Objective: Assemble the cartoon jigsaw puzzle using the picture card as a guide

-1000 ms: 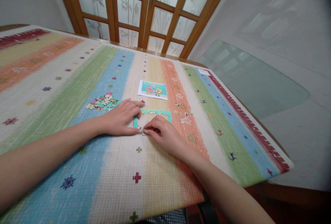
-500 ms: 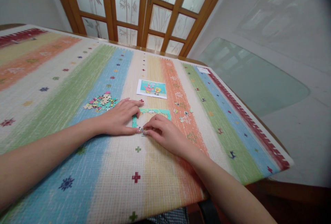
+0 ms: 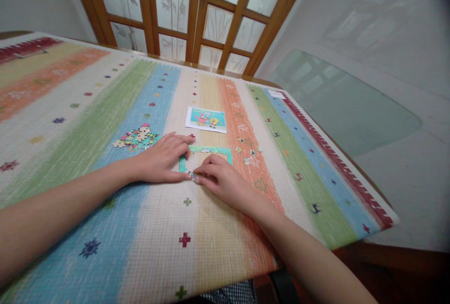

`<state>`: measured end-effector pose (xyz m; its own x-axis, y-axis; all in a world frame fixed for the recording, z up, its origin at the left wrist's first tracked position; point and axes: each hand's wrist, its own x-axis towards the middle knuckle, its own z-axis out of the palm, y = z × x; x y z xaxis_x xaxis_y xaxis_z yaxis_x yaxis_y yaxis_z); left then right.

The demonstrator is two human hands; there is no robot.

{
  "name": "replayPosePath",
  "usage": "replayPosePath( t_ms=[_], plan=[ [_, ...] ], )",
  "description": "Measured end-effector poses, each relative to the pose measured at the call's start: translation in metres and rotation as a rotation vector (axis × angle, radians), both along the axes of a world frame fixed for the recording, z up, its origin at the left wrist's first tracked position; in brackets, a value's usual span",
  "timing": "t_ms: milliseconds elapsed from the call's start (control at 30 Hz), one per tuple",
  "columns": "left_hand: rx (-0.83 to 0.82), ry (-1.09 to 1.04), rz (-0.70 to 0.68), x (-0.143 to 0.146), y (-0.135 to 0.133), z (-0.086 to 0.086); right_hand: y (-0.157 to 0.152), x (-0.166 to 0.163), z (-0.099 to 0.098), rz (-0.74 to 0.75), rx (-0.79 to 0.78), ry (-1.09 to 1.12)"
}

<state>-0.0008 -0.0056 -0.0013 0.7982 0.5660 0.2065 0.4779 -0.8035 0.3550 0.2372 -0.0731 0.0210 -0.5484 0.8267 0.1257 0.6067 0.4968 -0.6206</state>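
Observation:
A partly joined jigsaw border [image 3: 225,152], turquoise with an open middle, lies on the striped tablecloth between my hands. My left hand [image 3: 163,159] rests flat at its left side, fingers apart, thumb touching the pieces at the near left corner. With thumb and forefinger, my right hand [image 3: 223,180] pinches a small jigsaw piece [image 3: 194,177] against that same near edge, close to my left thumb. My fingers cover part of the piece and of the border's near side.
A heap of loose jigsaw pieces [image 3: 138,137] lies beyond my left wrist. Behind the border is a printed cartoon picture [image 3: 207,120]. Several stray pieces [image 3: 251,154] lie to the right on the orange stripe. A white slip [image 3: 277,94] is near the far right table edge.
My right hand has shifted very slightly left with the jigsaw piece, closer to my left thumb. My left hand stays almost in place.

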Motion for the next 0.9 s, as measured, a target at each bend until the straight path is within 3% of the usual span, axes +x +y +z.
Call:
replayPosePath(
  t_ms=[900],
  plan=[
    [-0.03,-0.018,0.015,0.0002,0.0003,0.0008,-0.0028,-0.0045,-0.0001,-0.045,0.004,-0.036]
  ],
)
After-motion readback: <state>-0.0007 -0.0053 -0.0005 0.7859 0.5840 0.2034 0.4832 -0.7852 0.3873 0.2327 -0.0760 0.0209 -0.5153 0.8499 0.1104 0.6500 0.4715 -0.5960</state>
